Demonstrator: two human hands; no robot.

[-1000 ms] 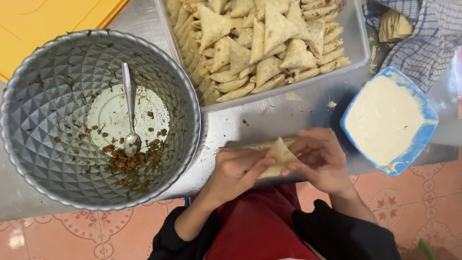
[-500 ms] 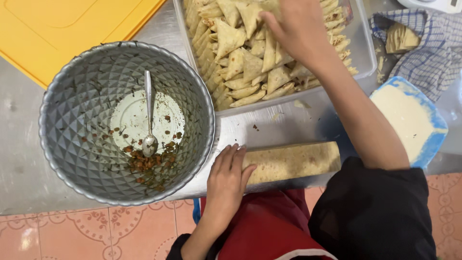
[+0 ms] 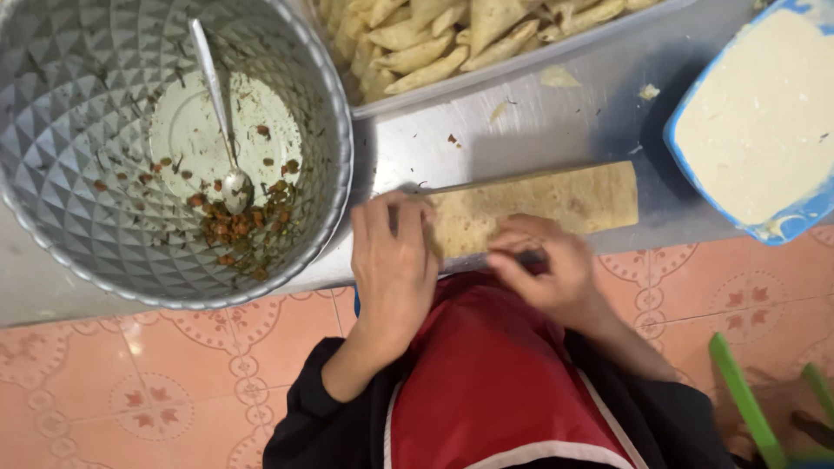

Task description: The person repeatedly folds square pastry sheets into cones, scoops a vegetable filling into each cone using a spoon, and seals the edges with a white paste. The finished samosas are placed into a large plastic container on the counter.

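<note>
Steel tabletop fills the upper half of the frame, with pink patterned floor tiles along the bottom. At centre, a stack of long pastry strips lies flat at the table's near edge, its long axis running left to right across the frame and rising slightly toward the right end, which is cut square and points at the blue tub of pale paste at upper right. The left hand lies palm down with fingers extended and close together, resting on the left end of the stack. The right hand is loosely curled, fingertips pinching at the stack's near edge; whether it has a sheet gripped cannot be made out. At upper left stands a large faceted metal bowl, holding a spoon and the last scraps of browned filling. A tray of folded triangular pastries sits along the top edge, just beside the bowl.
</note>
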